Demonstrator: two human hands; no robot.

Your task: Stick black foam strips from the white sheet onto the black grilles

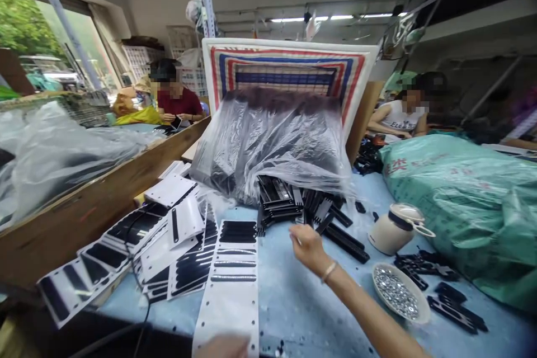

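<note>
My right hand (pixel 309 247) hovers over the blue tabletop with its fingers curled together, just in front of a pile of black slotted plastic parts (pixel 277 201). Whether something small is pinched in it does not show. At the bottom edge my left hand (pixel 224 347) is smeared by motion and partly cut off, over the lower end of a white punched sheet (pixel 226 313). That sheet carries black strips (pixel 238 231) near its top, several of them spaced apart with bright shine. The plastic parts spill from under a clear plastic bag (pixel 289 145).
More sheets with black strips (pixel 188 268) overlap at left, beside a wooden board (pixel 104 201). Right of my arm are a bowl of small shiny pieces (pixel 423 310), a cream jar (pixel 384 235), loose black parts (pixel 457 313) and a green sack (pixel 461 196). Two people sit beyond.
</note>
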